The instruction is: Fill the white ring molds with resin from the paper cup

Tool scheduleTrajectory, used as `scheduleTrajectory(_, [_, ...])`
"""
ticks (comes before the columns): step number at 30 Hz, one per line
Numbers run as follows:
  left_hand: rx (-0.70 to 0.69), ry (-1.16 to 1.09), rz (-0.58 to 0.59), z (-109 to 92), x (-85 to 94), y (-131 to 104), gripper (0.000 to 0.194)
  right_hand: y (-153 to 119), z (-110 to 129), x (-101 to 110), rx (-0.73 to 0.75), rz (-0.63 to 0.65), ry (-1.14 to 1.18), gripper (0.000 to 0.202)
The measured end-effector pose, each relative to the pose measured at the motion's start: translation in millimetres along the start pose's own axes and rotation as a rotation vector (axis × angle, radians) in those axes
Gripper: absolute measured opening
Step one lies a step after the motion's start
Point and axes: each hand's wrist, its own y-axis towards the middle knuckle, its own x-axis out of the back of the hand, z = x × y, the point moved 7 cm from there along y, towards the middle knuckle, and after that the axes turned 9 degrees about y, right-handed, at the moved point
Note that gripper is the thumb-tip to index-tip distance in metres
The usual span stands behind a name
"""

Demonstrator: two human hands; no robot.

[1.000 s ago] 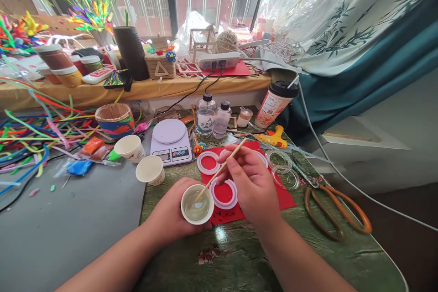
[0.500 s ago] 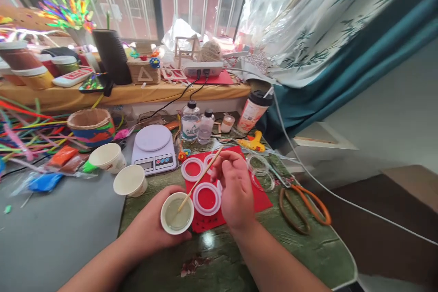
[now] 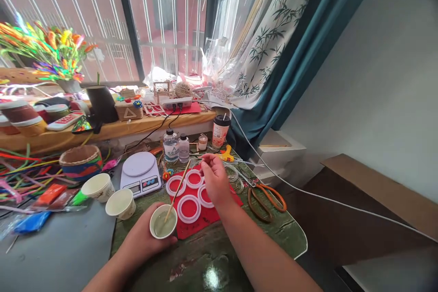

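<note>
My left hand [image 3: 145, 236] wraps round a paper cup [image 3: 151, 224] partly filled with a clear, slightly cloudy liquid. A thin wooden stick [image 3: 177, 191] stands tilted in the liquid, its upper end leaning over the ring moulds. My right hand [image 3: 216, 181] hovers above the right side of the red sheet [image 3: 216, 216], apart from the stick. Its fingers are curled with the tips drawn together; whether anything small sits between them is hidden. Several pale ring-shaped moulds [image 3: 179, 210] lie on the sheet, one partly behind my right hand.
Two paper cups [image 3: 120, 205] stand left of my hand, beside a digital scale [image 3: 138, 164]. Behind are two clear bottles [image 3: 171, 148], a lidded drink cup [image 3: 219, 133] and a yellow glue gun [image 3: 226, 154]. Orange-handled scissors [image 3: 281, 201] lie right. A white cable [image 3: 273, 176] crosses the right side.
The view has tilted up and swung right. My right hand has moved away from the stick, leaving it leaning in the cup. My left hand still holds the cup.
</note>
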Motion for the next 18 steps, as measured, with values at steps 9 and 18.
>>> scheduleTrajectory(9, [-0.040,0.023,-0.023,-5.2,8.6,-1.6,0.075,36.4,18.1,152.8,-0.221,0.072,-0.930,0.036])
scheduleTrajectory(18, [-0.047,0.071,-0.079,-12.6,6.9,-7.8,0.084,26.4,-5.3,162.2,-0.255,0.196,-1.280,0.039])
